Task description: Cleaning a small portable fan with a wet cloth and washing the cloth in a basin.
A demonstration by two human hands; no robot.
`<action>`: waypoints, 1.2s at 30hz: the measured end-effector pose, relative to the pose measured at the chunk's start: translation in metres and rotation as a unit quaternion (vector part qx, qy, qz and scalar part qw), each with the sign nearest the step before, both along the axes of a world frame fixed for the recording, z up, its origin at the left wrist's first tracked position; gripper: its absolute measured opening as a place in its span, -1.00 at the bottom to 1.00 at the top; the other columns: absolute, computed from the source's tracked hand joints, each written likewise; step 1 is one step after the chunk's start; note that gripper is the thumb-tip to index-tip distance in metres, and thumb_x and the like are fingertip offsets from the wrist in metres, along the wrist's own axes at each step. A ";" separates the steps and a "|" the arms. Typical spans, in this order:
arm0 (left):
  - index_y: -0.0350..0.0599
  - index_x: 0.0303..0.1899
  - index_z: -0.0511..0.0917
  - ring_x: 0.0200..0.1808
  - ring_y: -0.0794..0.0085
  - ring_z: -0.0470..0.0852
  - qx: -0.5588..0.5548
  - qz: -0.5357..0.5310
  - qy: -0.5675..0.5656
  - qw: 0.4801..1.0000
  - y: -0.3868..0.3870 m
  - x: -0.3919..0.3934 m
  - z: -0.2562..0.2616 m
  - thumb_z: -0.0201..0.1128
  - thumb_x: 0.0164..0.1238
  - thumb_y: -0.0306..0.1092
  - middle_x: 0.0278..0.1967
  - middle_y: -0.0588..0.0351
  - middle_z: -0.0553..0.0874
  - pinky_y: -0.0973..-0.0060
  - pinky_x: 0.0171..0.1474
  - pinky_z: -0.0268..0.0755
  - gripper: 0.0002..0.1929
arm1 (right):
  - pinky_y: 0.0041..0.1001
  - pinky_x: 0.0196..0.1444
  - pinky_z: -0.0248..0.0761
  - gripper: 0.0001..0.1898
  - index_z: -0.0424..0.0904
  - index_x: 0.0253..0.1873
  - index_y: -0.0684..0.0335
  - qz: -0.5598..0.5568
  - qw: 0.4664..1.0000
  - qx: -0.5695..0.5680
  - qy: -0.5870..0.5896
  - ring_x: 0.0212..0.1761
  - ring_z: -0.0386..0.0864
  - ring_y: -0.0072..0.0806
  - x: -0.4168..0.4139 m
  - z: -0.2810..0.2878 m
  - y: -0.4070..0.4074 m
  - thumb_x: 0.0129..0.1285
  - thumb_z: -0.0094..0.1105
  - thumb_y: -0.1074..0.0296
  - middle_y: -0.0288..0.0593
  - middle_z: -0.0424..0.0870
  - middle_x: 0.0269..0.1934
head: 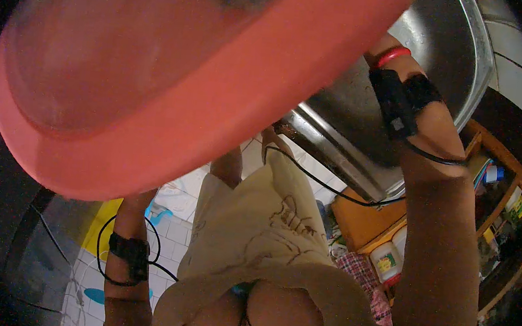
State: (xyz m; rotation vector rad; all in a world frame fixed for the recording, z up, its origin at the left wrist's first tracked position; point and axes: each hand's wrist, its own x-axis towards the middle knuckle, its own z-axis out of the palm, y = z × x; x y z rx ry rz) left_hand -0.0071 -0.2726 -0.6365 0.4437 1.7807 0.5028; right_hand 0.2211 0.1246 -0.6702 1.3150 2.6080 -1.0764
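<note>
A large red plastic basin [227, 118] fills the upper left, tilted and very close to my view. My left forearm [127, 249] rises to its lower rim, and the basin hides my left hand. On the other side, my right forearm [435, 141] reaches over a stainless steel sink [443, 44]. A red bangle [393, 56] circles that wrist, where my right hand passes out of sight behind the basin's edge. Neither hand's fingers can be seen, so their grip is hidden. Part of the basin's inside is blurred.
Black straps with cabled devices sit on both wrists; one cable [320, 180] hangs below the sink's front edge. Wooden shelves [498, 221] with household goods stand at right. A white container [385, 262] and checked cloth [363, 274] are lower down. White tiles [173, 239] cover the floor.
</note>
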 end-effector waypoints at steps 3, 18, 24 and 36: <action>-0.18 0.11 0.44 -0.27 0.47 0.62 0.016 0.004 -0.001 1.000 -0.002 -0.002 0.005 0.11 0.26 -0.39 -0.13 0.05 0.64 0.56 -0.28 0.44 -0.63 | -0.28 -0.28 0.40 -0.73 0.55 -0.08 0.30 0.017 0.992 -0.017 0.122 -0.31 0.60 -0.19 0.026 0.001 0.014 0.23 0.10 0.23 -0.06 0.67 -0.27; -0.16 0.10 0.45 -0.29 0.50 0.63 -0.005 -0.011 -0.017 1.000 0.000 0.003 -0.007 0.11 0.30 -0.39 -0.15 0.08 0.66 0.59 -0.29 0.44 -0.67 | -0.29 -0.26 0.42 -0.74 0.53 -0.06 0.28 -0.153 0.977 -0.141 0.050 -0.30 0.59 -0.17 0.099 0.061 -0.014 0.21 0.10 0.29 -0.05 0.66 -0.25; -0.15 0.09 0.46 -0.30 0.49 0.63 -0.019 0.002 -0.001 1.000 -0.008 0.004 -0.005 0.10 0.30 -0.40 -0.15 0.07 0.66 0.59 -0.32 0.44 -0.67 | -0.27 -0.24 0.43 -0.75 0.53 -0.07 0.28 -0.137 0.983 -0.113 0.045 -0.29 0.59 -0.14 0.115 0.087 -0.042 0.19 0.09 0.31 -0.02 0.65 -0.26; -0.18 0.09 0.45 -0.34 0.52 0.63 -0.039 -0.010 0.004 0.999 -0.023 0.000 -0.019 0.10 0.27 -0.41 -0.16 0.08 0.66 0.60 -0.35 0.45 -0.66 | -0.23 -0.20 0.44 -0.76 0.53 -0.10 0.28 -0.082 0.994 -0.055 0.038 -0.26 0.59 -0.09 0.101 0.064 -0.056 0.16 0.08 0.34 0.04 0.64 -0.27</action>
